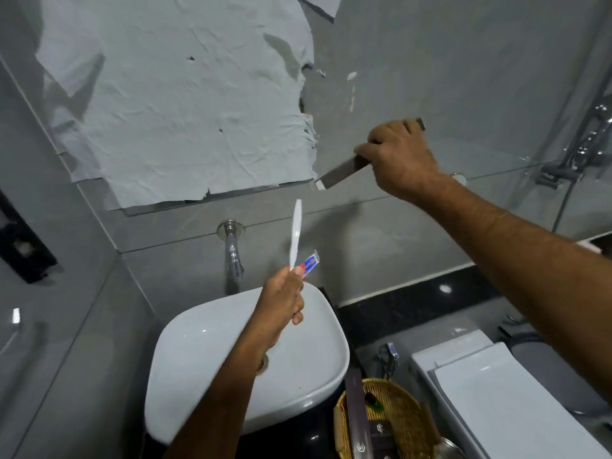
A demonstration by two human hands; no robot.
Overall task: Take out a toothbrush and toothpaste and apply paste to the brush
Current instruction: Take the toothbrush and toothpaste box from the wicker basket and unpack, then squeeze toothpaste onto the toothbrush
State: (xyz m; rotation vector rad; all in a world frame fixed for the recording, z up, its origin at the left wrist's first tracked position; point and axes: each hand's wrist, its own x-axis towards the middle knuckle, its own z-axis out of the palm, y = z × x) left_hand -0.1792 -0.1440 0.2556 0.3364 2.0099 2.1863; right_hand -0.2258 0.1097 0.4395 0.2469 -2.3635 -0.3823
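Head view, edges: we see the white basin [205, 346] low in the middle, its rim free on the left and far sides; its right edge lies close to a wicker basket [394, 412] on the dark bench [414, 303].
Head view, room to move: the air over the basin is open up to the wall tap [233, 251]; a glass shelf [490, 160] runs along the wall at upper right, and a white toilet cistern [470, 366] closes the lower right corner.
Wall: crumpled pale paper [185, 104] covers the mirror area above the tap.
Left grip: our left hand [281, 303] is curled tight into a fist above the basin, and it holds both task things together.
Toothbrush: the white toothbrush [295, 230] stands nearly upright out of the top of the fist, well clear of the tap and the wall.
Toothpaste: the small red, white and blue toothpaste [310, 262] tube pokes out just beside the brush, touching it at the fingers.
Right grip: our right hand [397, 154] reaches up to the shelf's left end, fingers wrapped down around a long dark box [341, 172] that sticks out to the left below the thumb.
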